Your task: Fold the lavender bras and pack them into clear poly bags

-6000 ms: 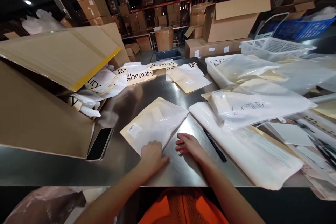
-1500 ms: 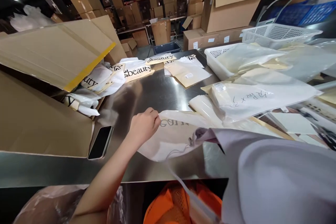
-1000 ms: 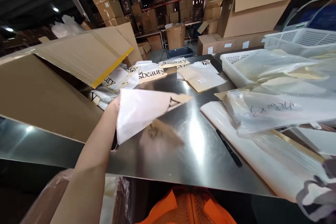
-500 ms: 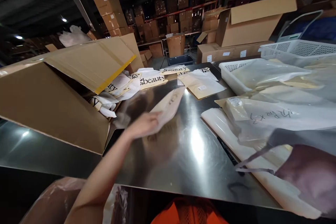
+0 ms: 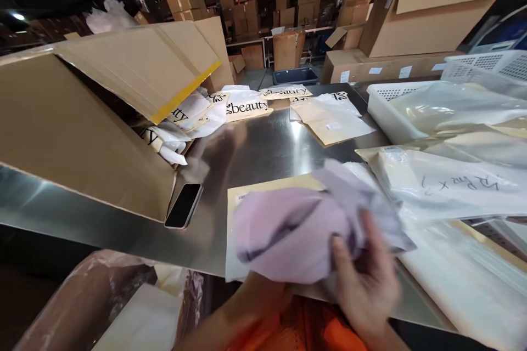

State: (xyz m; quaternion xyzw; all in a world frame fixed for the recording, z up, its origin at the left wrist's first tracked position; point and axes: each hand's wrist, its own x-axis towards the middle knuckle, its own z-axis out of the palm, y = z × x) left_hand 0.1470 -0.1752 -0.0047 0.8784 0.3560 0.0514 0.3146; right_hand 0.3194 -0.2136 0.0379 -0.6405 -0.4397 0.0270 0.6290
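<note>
A soft lilac garment (image 5: 284,225) lies bunched in front of me, blurred by motion. My right hand (image 5: 366,279) grips its right part, thumb on the near side and fingers stretched along the fabric. My left hand (image 5: 265,288) reaches beneath the garment's near edge; the cloth hides its fingers. Under the garment, a flat white and tan plastic bag (image 5: 236,241) with a small barcode label rests on the metal table (image 5: 214,247).
A phone (image 5: 184,205) lies beside a large open carton (image 5: 90,137) with printed bags at its mouth. More bags (image 5: 333,118) lie at the back. On the right are a white basket (image 5: 395,120) and filled bags (image 5: 465,181). Below the table edge stands a plastic-lined bin (image 5: 78,301).
The garment has come from the lower right to the middle, with my right hand now in view on it. The bag from my left hand is now under the garment.
</note>
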